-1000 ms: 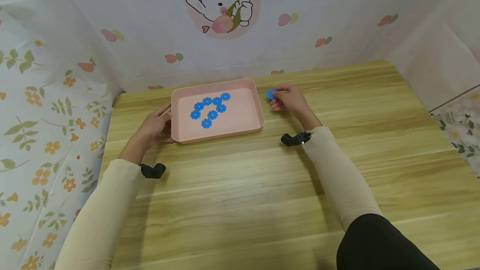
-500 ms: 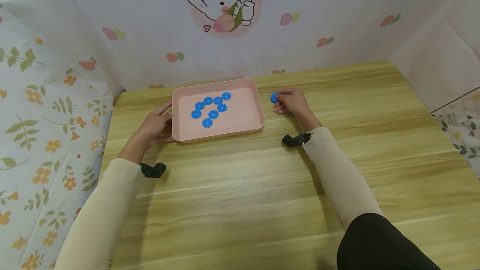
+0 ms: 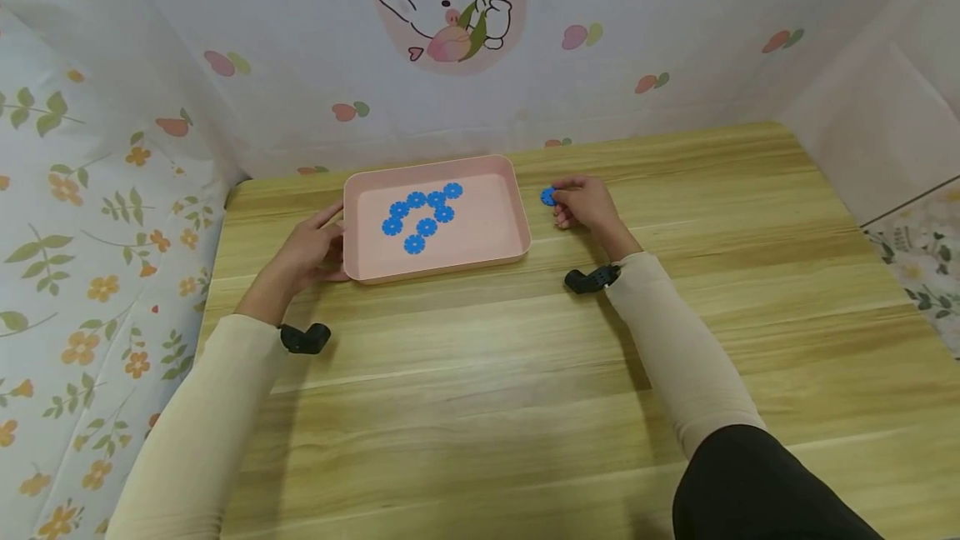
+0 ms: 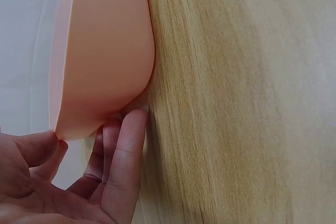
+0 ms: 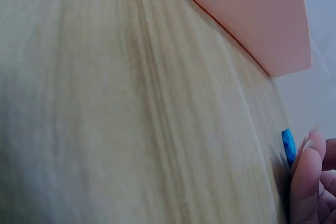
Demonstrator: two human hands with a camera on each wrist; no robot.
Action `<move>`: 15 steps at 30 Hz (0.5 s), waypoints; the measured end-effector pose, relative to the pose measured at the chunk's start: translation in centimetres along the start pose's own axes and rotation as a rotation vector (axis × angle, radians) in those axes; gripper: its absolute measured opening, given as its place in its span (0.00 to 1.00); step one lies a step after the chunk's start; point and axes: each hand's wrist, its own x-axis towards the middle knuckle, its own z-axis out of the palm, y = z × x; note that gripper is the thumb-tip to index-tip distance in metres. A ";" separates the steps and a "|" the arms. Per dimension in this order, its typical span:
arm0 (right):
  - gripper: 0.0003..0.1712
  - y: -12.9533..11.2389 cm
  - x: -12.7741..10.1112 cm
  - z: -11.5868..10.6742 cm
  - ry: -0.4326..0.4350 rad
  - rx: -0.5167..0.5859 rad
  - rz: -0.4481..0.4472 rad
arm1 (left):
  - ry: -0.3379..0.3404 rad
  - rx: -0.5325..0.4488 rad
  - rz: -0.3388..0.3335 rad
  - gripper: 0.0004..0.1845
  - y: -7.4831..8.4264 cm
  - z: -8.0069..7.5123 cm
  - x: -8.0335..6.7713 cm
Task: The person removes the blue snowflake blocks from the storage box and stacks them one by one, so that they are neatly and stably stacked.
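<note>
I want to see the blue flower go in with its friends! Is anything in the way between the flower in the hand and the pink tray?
Only bare wooden table lies between the blue flower piece, pinched by the right hand, and the pink tray. The tray's low raised rim is all it must clear.

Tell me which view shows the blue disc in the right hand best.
The head view: the blue disc sits at the right hand fingertips, beside the pink tray. The right wrist view catches only its edge; the left wrist view misses it.
</note>
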 end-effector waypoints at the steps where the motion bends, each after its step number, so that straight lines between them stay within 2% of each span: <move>1: 0.14 0.0 0.0 0.0 -0.001 -0.003 -0.004 | -0.003 -0.003 -0.002 0.26 0.1 0.0 -0.1; 5: 0.13 -0.1 0.1 0.0 -0.001 0.001 -0.002 | -0.008 -0.008 -0.005 0.26 0.3 -0.2 -0.2; 9: 0.15 -0.6 0.3 0.1 -0.021 0.002 0.021 | -0.006 -0.014 0.002 0.26 -0.4 -0.4 0.3; 15: 0.17 -2.7 0.4 0.6 -0.053 -0.035 0.001 | -0.017 -0.023 0.018 0.26 -0.4 -0.4 0.2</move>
